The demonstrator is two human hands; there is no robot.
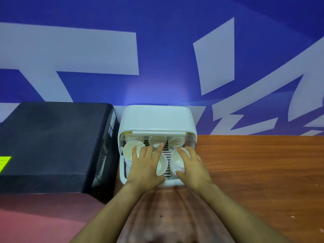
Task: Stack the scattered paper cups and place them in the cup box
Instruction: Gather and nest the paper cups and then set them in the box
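The white cup box stands open on the wooden table against the blue wall, with stacks of white paper cups inside. My left hand lies over the box with straight fingers, touching the left cup stack and a tilted middle cup. My right hand grips the right cup stack, fingers over its rim and thumb at its lower side. More cup stacks sit at the back under the raised lid.
A large black machine with a yellow-green label stands right beside the box on the left. The wooden table stretches to the right. A reddish surface lies at lower left.
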